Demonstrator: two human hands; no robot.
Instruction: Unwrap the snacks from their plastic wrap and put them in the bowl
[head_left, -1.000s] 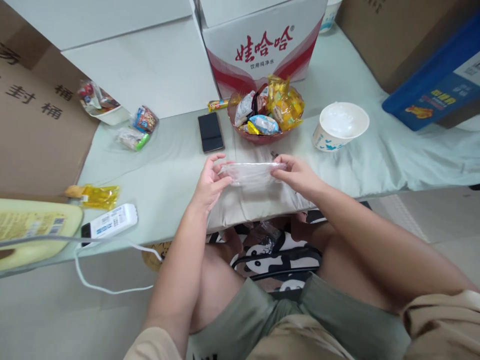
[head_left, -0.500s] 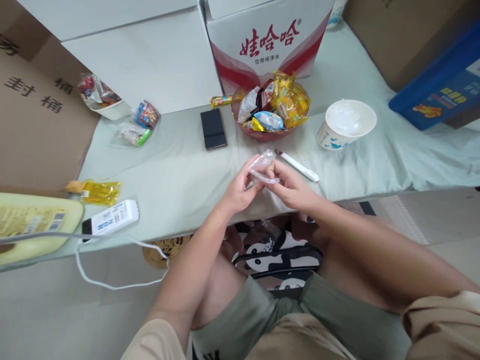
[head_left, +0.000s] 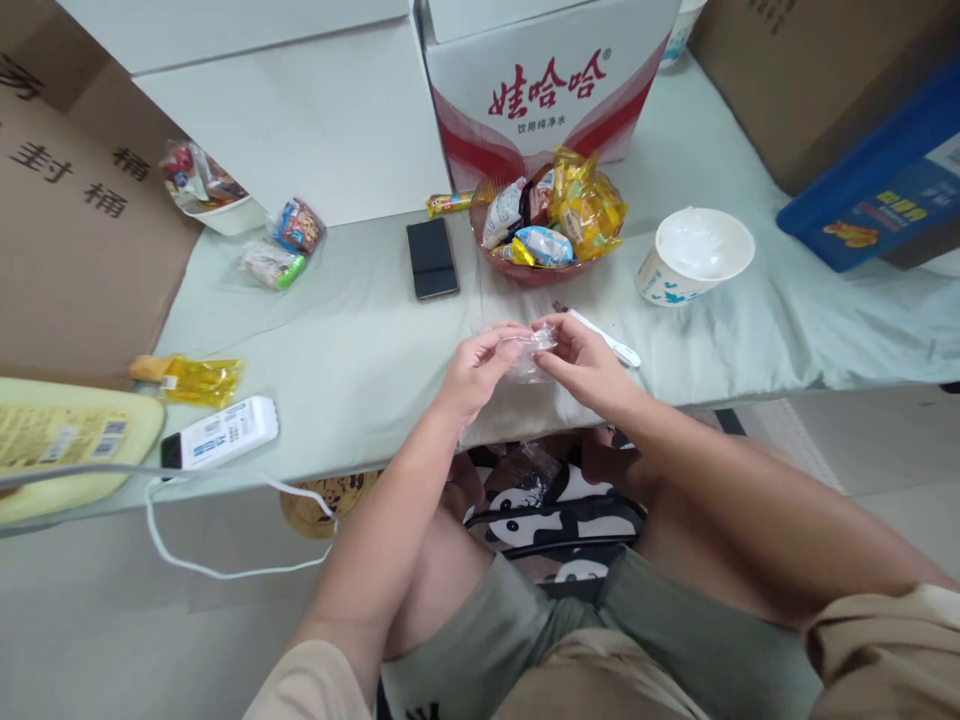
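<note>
A crumpled piece of clear plastic film [head_left: 531, 362] is held between my two hands, just above the front part of the cloth-covered table [head_left: 360, 370]. My left hand [head_left: 480, 368] pinches its left side, with the thumb on top. My right hand [head_left: 583, 362] grips the other side between thumb and fingers. Right behind my right hand lies a white-handled utility knife [head_left: 611, 343], partly covered by the hand. Beyond the hands stands a reddish clear bowl [head_left: 529, 272] filled with wrapped snacks [head_left: 589, 215].
A paper bucket [head_left: 679, 265] with clear plastic inside stands to the right. A phone [head_left: 433, 258] lies left of the bowl. White cartons [head_left: 300, 130] line the back. At the left are snack packets [head_left: 298, 225], a yellow packet [head_left: 202, 380] and a white device [head_left: 229, 432] beside a cable [head_left: 217, 573].
Both hands have shifted their hold on the plastic film. It now sits lower and flatter between them, and my left fingers reach over its top edge.
</note>
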